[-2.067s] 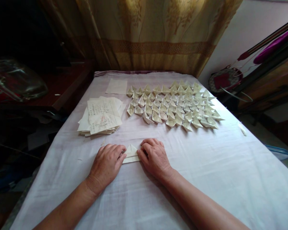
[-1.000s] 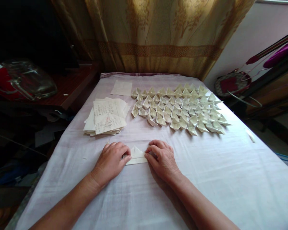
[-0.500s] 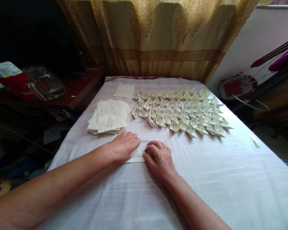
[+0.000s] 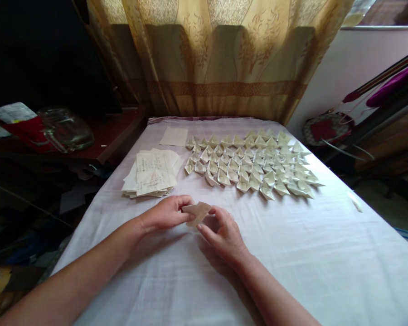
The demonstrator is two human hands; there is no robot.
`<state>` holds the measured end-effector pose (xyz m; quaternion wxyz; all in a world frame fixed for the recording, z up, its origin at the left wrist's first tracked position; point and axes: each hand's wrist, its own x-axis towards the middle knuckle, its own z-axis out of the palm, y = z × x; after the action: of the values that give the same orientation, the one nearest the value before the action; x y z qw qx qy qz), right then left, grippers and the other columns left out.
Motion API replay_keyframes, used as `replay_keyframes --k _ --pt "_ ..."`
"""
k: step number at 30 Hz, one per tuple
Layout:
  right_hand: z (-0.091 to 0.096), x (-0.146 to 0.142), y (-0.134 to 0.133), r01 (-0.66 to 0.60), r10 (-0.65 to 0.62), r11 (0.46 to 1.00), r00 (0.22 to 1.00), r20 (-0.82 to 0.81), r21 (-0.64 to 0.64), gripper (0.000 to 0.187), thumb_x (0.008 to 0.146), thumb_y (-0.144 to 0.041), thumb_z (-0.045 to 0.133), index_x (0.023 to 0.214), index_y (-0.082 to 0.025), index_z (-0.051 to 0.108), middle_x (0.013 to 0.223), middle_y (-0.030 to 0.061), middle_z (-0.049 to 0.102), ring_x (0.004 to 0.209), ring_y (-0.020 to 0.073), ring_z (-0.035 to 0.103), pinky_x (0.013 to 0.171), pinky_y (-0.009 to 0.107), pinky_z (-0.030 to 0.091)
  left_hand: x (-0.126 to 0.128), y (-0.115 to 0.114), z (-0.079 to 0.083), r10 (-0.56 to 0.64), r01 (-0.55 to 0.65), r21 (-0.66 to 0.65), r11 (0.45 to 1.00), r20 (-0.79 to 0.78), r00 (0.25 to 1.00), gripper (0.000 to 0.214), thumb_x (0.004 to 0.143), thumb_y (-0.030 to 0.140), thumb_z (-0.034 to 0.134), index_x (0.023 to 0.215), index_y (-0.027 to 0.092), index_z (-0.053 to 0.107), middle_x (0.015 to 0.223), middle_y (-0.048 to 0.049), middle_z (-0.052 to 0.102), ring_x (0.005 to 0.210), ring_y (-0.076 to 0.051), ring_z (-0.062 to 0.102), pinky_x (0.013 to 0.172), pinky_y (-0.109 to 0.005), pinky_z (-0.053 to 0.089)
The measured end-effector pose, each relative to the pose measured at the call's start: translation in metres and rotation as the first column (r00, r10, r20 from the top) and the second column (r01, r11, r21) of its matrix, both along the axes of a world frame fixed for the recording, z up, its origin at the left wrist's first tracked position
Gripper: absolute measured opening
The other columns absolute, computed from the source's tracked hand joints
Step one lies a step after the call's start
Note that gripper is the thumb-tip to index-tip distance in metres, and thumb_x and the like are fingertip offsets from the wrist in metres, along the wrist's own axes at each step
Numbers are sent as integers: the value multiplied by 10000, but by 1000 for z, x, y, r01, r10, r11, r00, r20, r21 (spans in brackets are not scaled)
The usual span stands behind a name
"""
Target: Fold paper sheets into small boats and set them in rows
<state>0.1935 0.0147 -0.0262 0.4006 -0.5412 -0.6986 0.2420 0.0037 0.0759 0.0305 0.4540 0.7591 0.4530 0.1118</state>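
Observation:
A small folded paper piece (image 4: 197,212) is lifted just above the white cloth of the table (image 4: 292,253). My left hand (image 4: 166,213) pinches its left end with closed fingers. My right hand (image 4: 224,235) grips its right side from below, fingers curled. Beyond my hands, several finished folded paper boats (image 4: 251,165) lie in rows across the table's middle. A stack of written paper sheets (image 4: 153,174) lies to the left of them, close to my left hand.
A single blank sheet (image 4: 174,136) lies at the far left of the table. A patterned curtain (image 4: 217,59) hangs behind. A dark wooden side table with a glass jar (image 4: 66,129) stands left. Furniture and a round red object (image 4: 326,127) stand right.
The folded piece lay flat on the cloth under both hands' pressing fingers. Now both hands have lifted it off the cloth and hold it between them.

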Motion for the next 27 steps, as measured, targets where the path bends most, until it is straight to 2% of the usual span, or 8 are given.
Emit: replay_keyframes --k 2,5,7,9,13,18,21,27 --pt "2 -4 -1 -53 46 997 992 -121 -54 248 795 -259 644 1040 -222 654 979 41 736 874 209 670 787 320 509 2 -5 -11 119 -90 -127 988 243 963 189 758 330 641 757 184 520 718 24 555 682 -133 545 635 -242 426" --pt "2 -9 -3 -100 89 994 977 -192 -48 138 842 -236 580 939 -229 678 830 3 743 720 168 670 685 263 497 6 -14 -23 195 -131 -190 973 376 906 301 757 421 693 747 188 501 722 18 558 683 -131 547 657 -254 453" --pt "1 -7 -2 -52 56 998 993 -100 45 143 861 -201 546 878 -233 685 769 1 737 683 165 662 667 263 472 7 -20 -26 186 -161 -100 982 340 922 280 801 431 664 772 193 520 753 9 586 712 -142 563 690 -269 474" --pt "3 -1 0 6 -17 982 998 61 190 168 874 -174 533 864 -236 689 782 14 738 714 178 657 704 285 446 5 -26 -24 189 -229 141 963 254 949 213 834 393 649 894 203 575 877 -17 644 811 -170 593 780 -309 495" --pt "13 11 7 -55 -93 922 929 358 383 187 894 -126 534 894 -228 691 869 31 736 770 191 607 738 320 373 -2 -35 -18 142 -140 701 699 55 988 235 883 243 595 1117 234 614 1075 -58 673 1009 -223 599 925 -386 464" --pt "18 10 8 -91 -165 903 831 532 421 181 947 -183 553 852 -244 695 841 17 709 759 187 534 744 332 324 -8 -42 -26 116 73 913 401 -130 985 217 912 129 509 979 237 685 896 -48 690 853 -210 594 808 -353 450" --pt "13 6 3 -151 -111 916 794 598 371 150 923 -168 595 818 -228 683 820 24 691 751 193 516 735 336 318 -12 -48 -33 133 135 910 392 -201 971 206 919 123 513 954 225 689 878 -45 695 829 -211 588 797 -353 445" --pt "8 5 -8 -232 -1 932 766 642 279 89 880 -165 662 815 -224 673 806 27 677 759 200 521 736 336 336 -21 -66 -36 83 208 839 503 -286 955 224 900 131 569 1094 191 663 999 -62 698 913 -229 596 850 -380 439"
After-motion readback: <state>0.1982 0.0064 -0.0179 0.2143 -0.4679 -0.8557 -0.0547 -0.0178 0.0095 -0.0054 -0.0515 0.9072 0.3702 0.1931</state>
